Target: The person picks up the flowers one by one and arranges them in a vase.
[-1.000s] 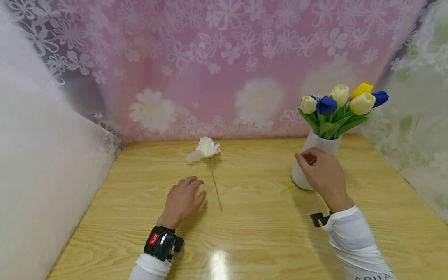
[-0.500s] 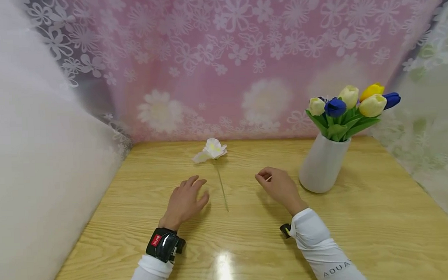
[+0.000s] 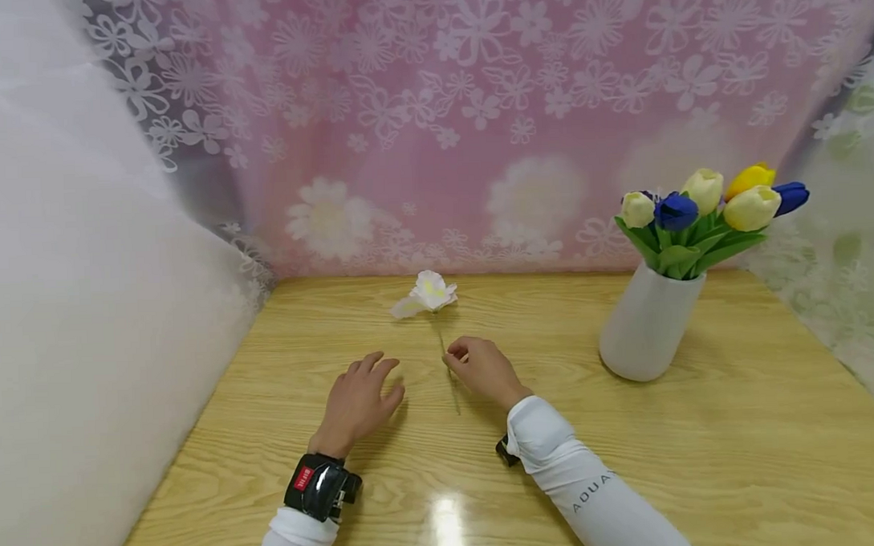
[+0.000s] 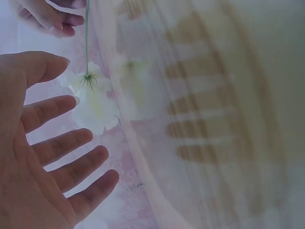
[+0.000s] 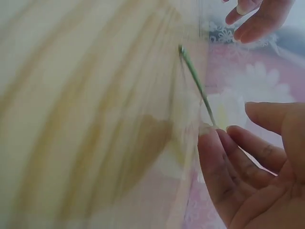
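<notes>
A white artificial flower [image 3: 432, 291] with a thin green stem [image 3: 440, 329] lies on the wooden table. The right hand [image 3: 487, 372] is over the stem, fingers loosely bent and fingertips right at it. In the right wrist view, the thumb [image 5: 264, 117] stands apart from the fingers, and the stem [image 5: 196, 80] runs behind the fingertips. To the left of the stem, the left hand [image 3: 359, 400] hovers with fingers spread and holds nothing. The left wrist view shows its palm [image 4: 28, 176] facing the flower [image 4: 95, 102].
A white vase [image 3: 651, 322] of artificial tulips in cream, blue and yellow stands at the table's right side. Pink floral cloth [image 3: 475, 127] hangs along the back edge of the table [image 3: 740, 455]. A white sheet [image 3: 119, 276] borders the left, patterned cloth the right.
The right hand has moved left from the vase to the flower's stem. The left hand stays beside the stem with its fingers spread. The head view has shifted slightly left.
</notes>
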{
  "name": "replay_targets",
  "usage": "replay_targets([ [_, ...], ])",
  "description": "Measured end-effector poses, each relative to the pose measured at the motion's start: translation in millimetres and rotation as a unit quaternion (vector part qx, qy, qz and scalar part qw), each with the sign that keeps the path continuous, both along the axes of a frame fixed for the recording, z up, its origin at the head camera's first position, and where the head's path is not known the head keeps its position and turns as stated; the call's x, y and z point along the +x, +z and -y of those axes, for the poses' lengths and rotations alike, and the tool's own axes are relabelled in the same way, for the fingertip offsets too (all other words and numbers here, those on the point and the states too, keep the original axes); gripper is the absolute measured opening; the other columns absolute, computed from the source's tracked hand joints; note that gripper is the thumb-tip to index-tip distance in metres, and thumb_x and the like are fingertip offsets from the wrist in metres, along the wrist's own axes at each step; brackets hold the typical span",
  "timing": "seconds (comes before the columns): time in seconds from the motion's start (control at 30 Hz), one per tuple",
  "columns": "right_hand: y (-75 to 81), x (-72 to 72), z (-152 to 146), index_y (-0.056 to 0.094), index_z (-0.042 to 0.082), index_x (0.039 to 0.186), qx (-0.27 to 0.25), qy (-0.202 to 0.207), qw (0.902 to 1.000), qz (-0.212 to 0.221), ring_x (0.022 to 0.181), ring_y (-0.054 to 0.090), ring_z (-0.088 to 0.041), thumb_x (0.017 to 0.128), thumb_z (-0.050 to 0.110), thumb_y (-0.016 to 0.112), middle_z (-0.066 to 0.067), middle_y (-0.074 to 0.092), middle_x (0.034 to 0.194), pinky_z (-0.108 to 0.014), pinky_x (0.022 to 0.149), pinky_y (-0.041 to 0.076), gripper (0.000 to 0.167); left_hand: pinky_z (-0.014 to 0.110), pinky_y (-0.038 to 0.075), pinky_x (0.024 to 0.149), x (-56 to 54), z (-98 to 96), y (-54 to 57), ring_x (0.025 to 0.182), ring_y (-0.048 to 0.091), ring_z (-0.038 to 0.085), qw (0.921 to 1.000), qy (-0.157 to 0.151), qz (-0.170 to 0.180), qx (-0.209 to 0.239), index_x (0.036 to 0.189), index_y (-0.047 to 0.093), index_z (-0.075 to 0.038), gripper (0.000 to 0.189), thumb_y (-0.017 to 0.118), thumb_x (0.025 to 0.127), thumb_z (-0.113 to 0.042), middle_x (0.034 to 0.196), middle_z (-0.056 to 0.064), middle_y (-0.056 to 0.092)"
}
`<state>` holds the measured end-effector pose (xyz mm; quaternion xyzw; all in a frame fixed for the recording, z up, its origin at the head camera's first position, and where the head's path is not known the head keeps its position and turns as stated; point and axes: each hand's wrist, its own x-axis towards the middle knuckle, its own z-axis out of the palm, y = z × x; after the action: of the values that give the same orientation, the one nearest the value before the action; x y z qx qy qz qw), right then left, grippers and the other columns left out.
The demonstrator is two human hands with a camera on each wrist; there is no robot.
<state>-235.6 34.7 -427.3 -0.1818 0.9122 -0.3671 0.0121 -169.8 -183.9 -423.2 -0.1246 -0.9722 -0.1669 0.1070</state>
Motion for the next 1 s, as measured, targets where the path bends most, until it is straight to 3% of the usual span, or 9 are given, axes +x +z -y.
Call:
replay_targets([
  [0.13,-1.4,-4.0,12.8,0.069,0.006,0.107,-0.012,0.002,0.9999,0.003,0.085,0.064,-0.018,0.094,0.024,0.062,-0.002,0.067,0.094,-0.035,0.074,0.052,0.023,0.058,0.044,0.088,3.3,7.0,0.3,0.117,0.05,0.04,1.0,0.005,0.005,-0.001,0.126,0.061,-0.011,0.039,0.061,0.092,-0.031,0.135,0.017,0.05],
  [0.37,2.0,-14.6,24.3,0.06,-0.002,0.115,0.008,-0.045,0.998,0.043,0.077,0.062,-0.019,0.095,0.026,0.061,-0.007,0.066,0.092,-0.036,0.069,0.051,0.034,0.058,0.043,0.089,10.9,15.2,1.0,0.117,0.05,0.04,0.9999,0.013,0.002,0.005,0.125,0.062,-0.011,0.038,0.061,0.093,-0.03,0.134,0.017,0.051],
  [0.53,0.4,-27.7,26.1,0.061,-0.002,0.109,0.022,-0.069,0.9962,0.049,0.082,0.064,-0.023,0.094,0.023,0.063,-0.012,0.068,0.099,-0.037,0.07,0.052,0.03,0.058,0.044,0.087,14.7,15.1,-1.2,0.115,0.051,0.04,0.9999,0.006,-0.001,0.01,0.123,0.063,-0.011,0.035,0.061,0.093,-0.028,0.133,0.017,0.051],
  [0.6,-1.9,-30.5,22.7,0.066,-0.001,0.104,0.019,-0.069,0.9959,0.054,0.078,0.064,-0.022,0.092,0.02,0.064,-0.011,0.069,0.094,-0.037,0.069,0.052,0.024,0.057,0.044,0.086,14.1,11.4,-2.8,0.115,0.052,0.04,1.0,0.002,0.0,0.007,0.122,0.063,-0.011,0.034,0.061,0.093,-0.029,0.133,0.017,0.051],
  [0.8,-7.2,-29.4,13.5,0.074,0.001,0.094,-0.028,-0.057,0.9935,0.094,0.055,0.062,-0.014,0.091,0.008,0.062,-0.006,0.068,0.072,-0.029,0.059,0.052,0.014,0.056,0.044,0.087,13.2,6.1,-2.1,0.115,0.051,0.039,1.0,0.003,-0.004,-0.005,0.122,0.064,-0.011,0.035,0.061,0.093,-0.03,0.133,0.016,0.051],
  [1.0,7.6,-22.9,5.0,0.072,0.001,0.104,-0.065,-0.064,0.9927,0.079,0.069,0.064,-0.014,0.091,0.011,0.063,-0.006,0.07,0.087,-0.029,0.063,0.052,0.019,0.056,0.044,0.087,10.3,8.0,1.8,0.116,0.051,0.038,0.9999,0.008,-0.008,-0.012,0.122,0.063,-0.011,0.035,0.061,0.093,-0.03,0.134,0.015,0.051],
])
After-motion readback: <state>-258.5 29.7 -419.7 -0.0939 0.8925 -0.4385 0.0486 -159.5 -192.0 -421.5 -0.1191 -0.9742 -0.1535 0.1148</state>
